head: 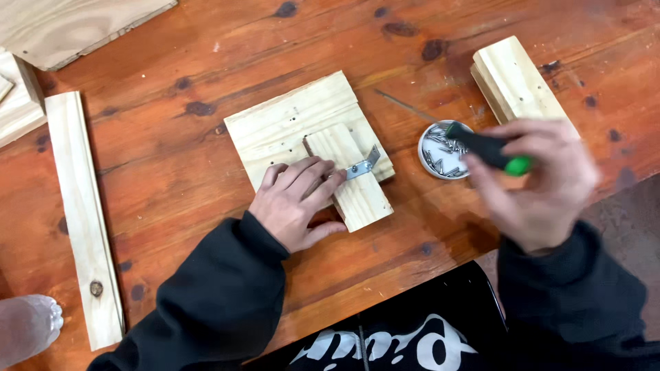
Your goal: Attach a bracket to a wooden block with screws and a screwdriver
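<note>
Two hands [297, 199], one screwdriver [489, 150], one bracket [362, 165]

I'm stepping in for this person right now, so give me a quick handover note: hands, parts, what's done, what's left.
Left hand: presses a metal angle bracket against the small wood block, which lies on the square pine board.
Right hand: blurred, holds a screwdriver with a black and green handle, shaft pointing toward the board, above the white dish of screws.
Done: block and bracket are placed.
Left: no screw visible in the bracket; whether any is driven cannot be told. Spare wood pieces lie along the table edges.
</note>
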